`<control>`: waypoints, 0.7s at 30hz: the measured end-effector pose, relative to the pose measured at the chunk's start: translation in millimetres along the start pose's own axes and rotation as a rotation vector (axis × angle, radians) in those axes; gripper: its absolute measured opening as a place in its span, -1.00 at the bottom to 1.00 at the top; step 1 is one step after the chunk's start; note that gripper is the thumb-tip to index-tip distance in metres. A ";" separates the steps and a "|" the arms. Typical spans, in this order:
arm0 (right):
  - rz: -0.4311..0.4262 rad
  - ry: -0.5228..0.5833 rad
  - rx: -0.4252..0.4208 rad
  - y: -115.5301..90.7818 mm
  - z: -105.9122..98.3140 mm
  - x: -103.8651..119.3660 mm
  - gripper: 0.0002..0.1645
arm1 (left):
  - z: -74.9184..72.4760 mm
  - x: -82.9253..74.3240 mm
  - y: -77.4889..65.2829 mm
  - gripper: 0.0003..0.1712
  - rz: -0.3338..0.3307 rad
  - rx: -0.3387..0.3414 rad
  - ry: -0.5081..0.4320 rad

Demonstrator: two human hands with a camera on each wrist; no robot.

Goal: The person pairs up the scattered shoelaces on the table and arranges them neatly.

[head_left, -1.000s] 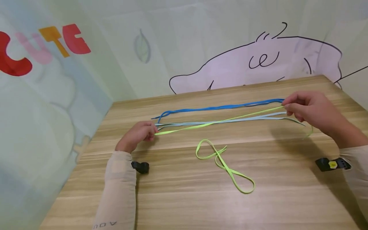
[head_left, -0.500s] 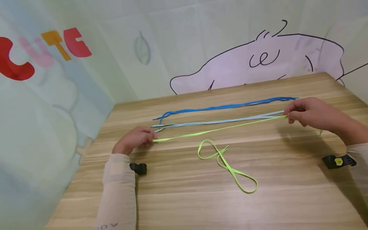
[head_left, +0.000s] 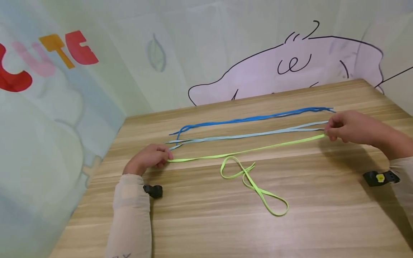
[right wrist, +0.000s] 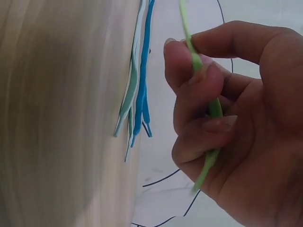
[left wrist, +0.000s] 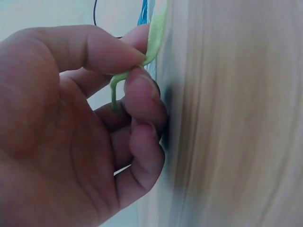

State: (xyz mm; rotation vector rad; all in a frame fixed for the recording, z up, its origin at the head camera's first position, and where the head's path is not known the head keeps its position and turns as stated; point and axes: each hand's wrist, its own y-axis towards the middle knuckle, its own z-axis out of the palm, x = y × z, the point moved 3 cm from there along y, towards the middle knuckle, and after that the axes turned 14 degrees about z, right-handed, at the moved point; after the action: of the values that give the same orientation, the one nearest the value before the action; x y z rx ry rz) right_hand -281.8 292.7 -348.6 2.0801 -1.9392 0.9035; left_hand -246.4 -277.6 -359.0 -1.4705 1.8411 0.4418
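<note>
A yellow-green shoelace stretches taut between both hands, low over the table. My left hand pinches one end between thumb and index finger; in the left wrist view the short tip pokes out below the pinch. At the other end my right hand grips the lace, and its tail runs down behind the fingers in the right wrist view. Just beyond lies a pair of light blue shoelaces, roughly parallel to it. Nearer me, a second yellow-green shoelace rests in loose loops.
Farther back, dark blue shoelaces lie stretched across the wooden table. Behind the table's far edge hangs a printed cloth with a cartoon drawing. Another printed cloth with coloured letters stands at the left.
Both hands have brought the stretched yellow-green shoelace toward me, off the light blue pair it crossed before. The right hand has also shifted slightly right and down, uncovering the dark blue ends.
</note>
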 end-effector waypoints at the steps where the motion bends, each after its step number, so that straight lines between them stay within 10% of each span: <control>1: 0.000 -0.011 0.004 0.3 0.3 -0.9 -0.83 | 0.1 0.2 -1.3 -0.70 -0.001 0.003 0.008; 21: -0.014 -0.152 0.072 -1.0 9.1 -8.5 -0.92 | -0.9 6.2 -28.0 -0.81 -0.033 -0.019 -0.024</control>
State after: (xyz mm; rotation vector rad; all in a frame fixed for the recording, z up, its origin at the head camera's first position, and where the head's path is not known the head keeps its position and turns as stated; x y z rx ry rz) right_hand -277.8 295.6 -360.1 2.2615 -1.9898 0.8472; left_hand -220.8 -290.5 -358.1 -1.4996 1.7964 0.4601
